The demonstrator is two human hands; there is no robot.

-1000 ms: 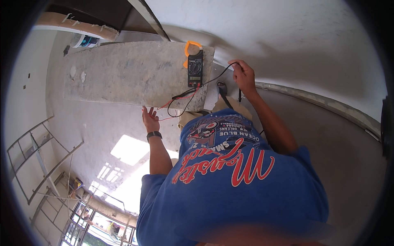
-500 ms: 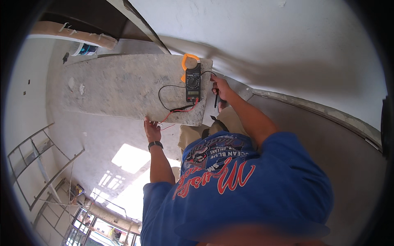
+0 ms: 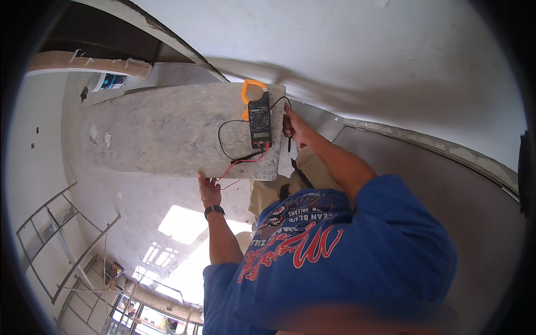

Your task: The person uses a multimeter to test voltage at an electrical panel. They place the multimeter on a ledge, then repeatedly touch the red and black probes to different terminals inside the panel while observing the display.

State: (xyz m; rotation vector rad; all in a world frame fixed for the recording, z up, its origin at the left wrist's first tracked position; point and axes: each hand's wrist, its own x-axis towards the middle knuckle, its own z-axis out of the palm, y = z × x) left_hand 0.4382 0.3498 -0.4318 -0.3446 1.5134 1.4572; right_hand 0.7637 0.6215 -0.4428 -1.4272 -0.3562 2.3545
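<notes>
A clamp meter [image 3: 259,120] with a black body and orange jaw lies on a grey, stained board [image 3: 162,125]. My left hand [image 3: 209,192] is at the board's near edge, fingers curled against it. Close to those fingers, a red test lead [image 3: 226,172] runs over the edge. My right hand [image 3: 294,125] is closed at the board's right end, its thumb along the edge. From under its fingers a black test probe [image 3: 289,145] points down. The black test lead [image 3: 222,142] loops over the board from the meter. The undersides of both grips are hidden.
A pale wall [image 3: 379,61] rises beyond the board's right end. Metal scaffold frames [image 3: 67,245] stand at the lower left. A white bucket [image 3: 106,81] sits at the far left, near a brown curved panel [image 3: 89,61]. Sunlight patches lie on the floor [image 3: 240,198].
The view has tilted slightly, so the board and meter appear a little lower. Both hands stay at the board's edges, the right one slightly nearer its end.
</notes>
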